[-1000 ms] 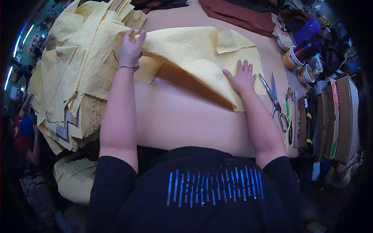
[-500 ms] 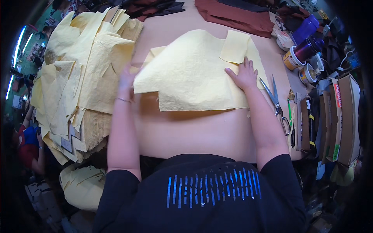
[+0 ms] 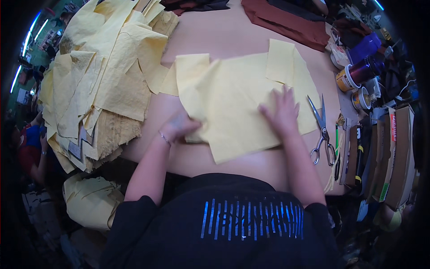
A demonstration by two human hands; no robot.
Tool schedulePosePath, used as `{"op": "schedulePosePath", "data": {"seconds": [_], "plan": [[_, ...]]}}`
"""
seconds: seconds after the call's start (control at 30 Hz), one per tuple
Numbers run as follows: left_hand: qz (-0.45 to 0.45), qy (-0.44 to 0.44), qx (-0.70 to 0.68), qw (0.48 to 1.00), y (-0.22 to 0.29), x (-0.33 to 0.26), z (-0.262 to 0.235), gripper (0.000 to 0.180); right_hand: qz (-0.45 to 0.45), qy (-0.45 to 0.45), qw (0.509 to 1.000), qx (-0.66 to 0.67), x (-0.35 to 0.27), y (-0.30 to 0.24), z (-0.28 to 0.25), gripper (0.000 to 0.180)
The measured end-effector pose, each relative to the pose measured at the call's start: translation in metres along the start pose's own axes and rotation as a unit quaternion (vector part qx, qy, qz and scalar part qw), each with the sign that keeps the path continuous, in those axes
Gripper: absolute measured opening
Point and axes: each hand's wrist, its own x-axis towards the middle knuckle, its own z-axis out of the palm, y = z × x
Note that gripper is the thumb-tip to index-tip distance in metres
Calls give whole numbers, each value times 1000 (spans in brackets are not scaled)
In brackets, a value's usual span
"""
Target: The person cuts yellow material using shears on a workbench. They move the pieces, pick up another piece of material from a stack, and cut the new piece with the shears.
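Observation:
A large pale yellow sheet, like cloth or soft leather [image 3: 242,103], lies over the table in front of me, its left part raised in a fold. My left hand [image 3: 178,127] is closed on the near left edge of it, thumb and fingers pinching. Fingers spread, my right hand [image 3: 283,111] lies on the sheet's right part, slightly blurred. Just beyond that hand is a smaller yellow piece [image 3: 280,62], on top of or folded from the sheet. Scissors [image 3: 323,130] with parted blades lie to the right of my right hand.
At left rises a tall, uneven pile of yellow sheets [image 3: 130,62], overhanging the table edge. Dark red material [image 3: 286,24] lies at the far side. Tubs [image 3: 346,80], a purple bottle [image 3: 365,69] and upright cardboard strips [image 3: 401,152] line the right edge. Another person [image 3: 38,152] is at far left.
My left hand has come nearer and to the right, drawing the sheet's left edge inward. The sheet has turned a little, and its near corner now points toward me. My right hand remains on it.

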Motion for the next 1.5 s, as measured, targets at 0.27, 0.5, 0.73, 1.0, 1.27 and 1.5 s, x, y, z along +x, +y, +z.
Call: {"op": "schedulePosePath", "data": {"seconds": [0.27,0.5,0.73,1.0,1.27,1.5], "plan": [[67,-116,-613,779,-64,20,-29,52,-90,-117,989,4,-102,11,-13,80],[106,247,-266,926,15,145,-87,34,-38,-101,994,-4,-81,4,-2,79],[386,532,-85,749,74,175,-193,35,-5,-12,1000,-13,-14,26,4,78],[341,441,162,814,-10,95,-56,38,43,244,967,57,-76,89,-43,36],[210,130,316,916,24,31,81,57,133,198,968,-77,-114,147,-30,33],[224,143,351,898,14,28,79,54,181,157,969,-60,-118,146,-39,35]]}}
